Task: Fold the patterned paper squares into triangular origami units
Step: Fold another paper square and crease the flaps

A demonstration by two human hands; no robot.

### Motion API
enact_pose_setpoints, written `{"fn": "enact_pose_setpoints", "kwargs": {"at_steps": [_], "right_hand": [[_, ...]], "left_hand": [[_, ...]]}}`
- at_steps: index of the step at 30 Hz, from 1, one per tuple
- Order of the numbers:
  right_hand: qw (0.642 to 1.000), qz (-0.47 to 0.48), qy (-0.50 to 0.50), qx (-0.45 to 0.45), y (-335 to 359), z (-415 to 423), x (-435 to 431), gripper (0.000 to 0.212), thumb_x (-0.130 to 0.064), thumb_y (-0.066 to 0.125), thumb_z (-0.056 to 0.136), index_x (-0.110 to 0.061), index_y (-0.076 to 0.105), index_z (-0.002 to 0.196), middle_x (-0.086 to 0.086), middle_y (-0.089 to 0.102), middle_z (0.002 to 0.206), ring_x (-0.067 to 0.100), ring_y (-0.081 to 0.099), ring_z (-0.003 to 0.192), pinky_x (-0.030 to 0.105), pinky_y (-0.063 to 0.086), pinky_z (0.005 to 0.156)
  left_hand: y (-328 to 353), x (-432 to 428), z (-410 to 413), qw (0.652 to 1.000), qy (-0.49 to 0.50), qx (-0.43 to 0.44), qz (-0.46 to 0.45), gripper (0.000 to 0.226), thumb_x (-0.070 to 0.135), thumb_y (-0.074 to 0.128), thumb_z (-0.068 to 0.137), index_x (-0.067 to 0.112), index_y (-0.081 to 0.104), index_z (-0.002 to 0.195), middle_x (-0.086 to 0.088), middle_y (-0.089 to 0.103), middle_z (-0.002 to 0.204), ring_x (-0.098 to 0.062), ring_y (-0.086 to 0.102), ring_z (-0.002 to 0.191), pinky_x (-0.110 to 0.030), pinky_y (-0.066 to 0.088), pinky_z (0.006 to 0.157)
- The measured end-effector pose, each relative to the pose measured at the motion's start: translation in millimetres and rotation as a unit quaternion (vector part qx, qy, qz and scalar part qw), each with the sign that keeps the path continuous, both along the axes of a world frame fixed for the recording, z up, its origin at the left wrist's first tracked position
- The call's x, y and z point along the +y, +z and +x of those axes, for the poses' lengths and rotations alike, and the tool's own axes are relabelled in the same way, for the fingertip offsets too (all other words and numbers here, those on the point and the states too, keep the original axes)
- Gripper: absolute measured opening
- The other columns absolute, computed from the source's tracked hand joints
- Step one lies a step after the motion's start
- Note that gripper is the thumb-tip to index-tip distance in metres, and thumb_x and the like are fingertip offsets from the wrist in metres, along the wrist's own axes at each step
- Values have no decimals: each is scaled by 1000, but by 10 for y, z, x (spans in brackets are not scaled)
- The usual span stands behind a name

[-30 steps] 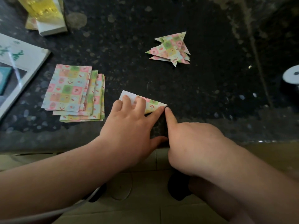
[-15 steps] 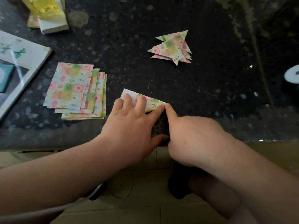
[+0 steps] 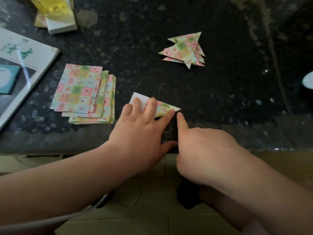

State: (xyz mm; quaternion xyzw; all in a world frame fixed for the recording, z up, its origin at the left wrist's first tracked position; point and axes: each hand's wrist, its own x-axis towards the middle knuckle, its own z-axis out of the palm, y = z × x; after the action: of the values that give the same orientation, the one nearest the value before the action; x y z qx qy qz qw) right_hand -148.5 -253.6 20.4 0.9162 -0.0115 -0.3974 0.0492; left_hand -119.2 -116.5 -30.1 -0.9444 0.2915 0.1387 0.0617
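A partly folded patterned paper lies on the dark speckled counter, white back showing at its left end and a pointed patterned tip at its right. My left hand presses flat on it with straight fingers spread across the fold. My right hand sits just right of it, other fingers curled under, index finger extended and touching the counter beside the paper's right tip. A stack of unfolded patterned sheets lies to the left. A pile of finished triangular units lies at the back right.
A white booklet with a teal card sits at the left edge. A white box with yellow wrapping stands at the back left. A white round object shows at the right edge. The counter's front edge runs under my wrists.
My right index fingertip has slid slightly along the paper's lower right edge toward its tip. My left hand stays pressed on the paper.
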Motion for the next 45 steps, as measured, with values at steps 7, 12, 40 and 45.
{"fn": "enact_pose_setpoints", "kwargs": {"at_steps": [7, 12, 40, 45], "right_hand": [[1000, 6, 7, -17, -68, 62, -15, 105, -31, 57, 92, -23, -22, 160, 1, 45, 89, 20, 55, 83, 39, 55, 75], [1000, -1, 16, -26, -62, 105, -16, 100, -32, 57, 93, -22, -16, 162, 1, 45, 87, 20, 56, 81, 39, 56, 74], [998, -31, 60, 6, 4, 276, 222, 85, -30, 50, 97, -2, 2, 162, -1, 48, 85, 19, 59, 85, 42, 59, 84], [998, -19, 57, -31, -64, 203, 356, 98, -32, 56, 94, -10, -11, 162, 4, 49, 98, 28, 59, 97, 40, 50, 75]], "left_hand": [[11, 9, -8, 1000, 1, 11, 9, 84, 82, 13, 89, 39, -7, 159, -16, -1, 168, -48, 9, 149, -55, 17, 119], [45, 25, 1, 1000, 0, 16, 20, 84, 81, 12, 89, 38, -2, 159, -15, 1, 168, -47, 12, 149, -54, 18, 119], [-81, 404, -253, 996, -73, 35, -23, 103, 78, 1, 92, 2, 20, 158, -13, 14, 167, -26, 3, 157, -52, 6, 127], [-62, 398, -207, 997, -52, 34, -44, 97, 76, 0, 90, 10, 5, 161, -8, 5, 169, -20, -4, 156, -50, -7, 125]]}}
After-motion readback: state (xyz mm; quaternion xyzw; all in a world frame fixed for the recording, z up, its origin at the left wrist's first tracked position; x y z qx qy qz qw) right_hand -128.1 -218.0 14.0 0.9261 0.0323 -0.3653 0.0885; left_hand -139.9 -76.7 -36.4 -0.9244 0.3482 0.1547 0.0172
